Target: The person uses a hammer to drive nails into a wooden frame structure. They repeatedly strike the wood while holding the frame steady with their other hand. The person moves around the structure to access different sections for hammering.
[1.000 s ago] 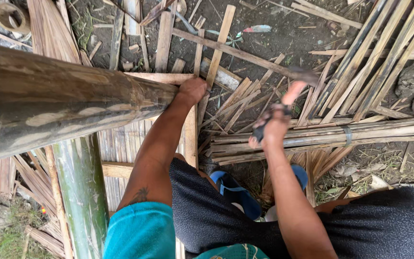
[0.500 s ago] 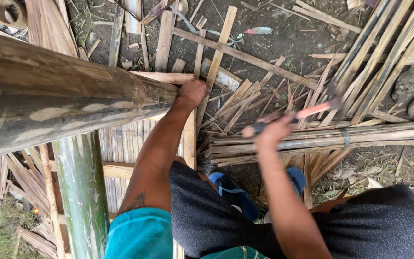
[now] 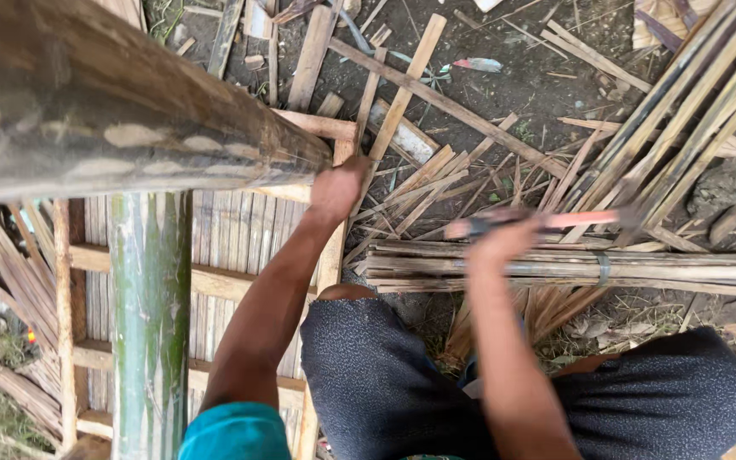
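My left hand presses against the far end of a thick brown bamboo pole that runs across the upper left of the head view. My right hand is closed around the handle of a long chopping knife, blurred by motion, its blade pointing right. The knife is above a tied bundle of bamboo strips lying on the ground. My arms reach down past my dark shorts.
A green bamboo pole stands upright at left in front of a woven bamboo panel. Loose bamboo slats and splinters litter the dirt ground. More long strips lean in from the upper right.
My right hand with the knife has swung down and to the right; the blade went from raised to nearly level. My left hand stays on the pole end.
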